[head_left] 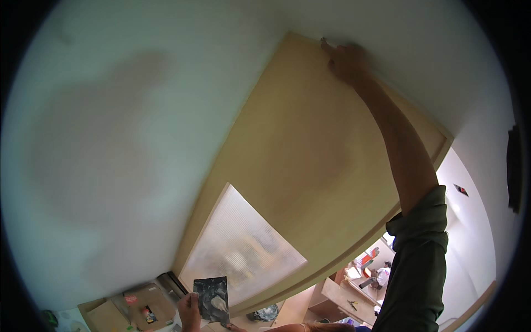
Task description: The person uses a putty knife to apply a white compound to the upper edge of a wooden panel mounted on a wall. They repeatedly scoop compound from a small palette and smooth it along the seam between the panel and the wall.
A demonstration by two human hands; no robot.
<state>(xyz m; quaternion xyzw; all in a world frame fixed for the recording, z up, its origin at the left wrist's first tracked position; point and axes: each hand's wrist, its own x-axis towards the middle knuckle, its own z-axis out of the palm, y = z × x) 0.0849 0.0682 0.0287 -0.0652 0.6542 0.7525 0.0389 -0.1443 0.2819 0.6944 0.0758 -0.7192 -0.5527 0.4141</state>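
- Nearest to me is the dark green, rolled-up cloth sleeve (417, 265) on the right arm, which stretches up across the view.
- Largest is the smooth, pale bluish-white wall (121, 182) at the left, with a soft shadow on it.
- Beside it slants a broad, yellow-beige flat panel (310, 127), its upper edge meeting the pale ceiling (420, 83).
- Low in that panel sits a whitish, finely ribbed translucent pane (238, 243), four-sided.
- Below, to the right, a light-brown wooden bench (334, 299) carries a small yellow-and-black object (353, 305).
- At lower left lies an open brown cardboard box (121, 310).
- Just in front of the pane's lower part is a black, flat, square sheet (207, 293), smeared with whitish paste (220, 304).
- Up at the panel's top edge, the right hand (349, 63) has its forefinger extended; whether that grip pinches anything, I cannot tell.
- The left hand (189, 311) has its grip pinching the sheet's left edge.
- Smallest, a dark speck (323, 40) shows at the right fingertip, too tiny to identify.
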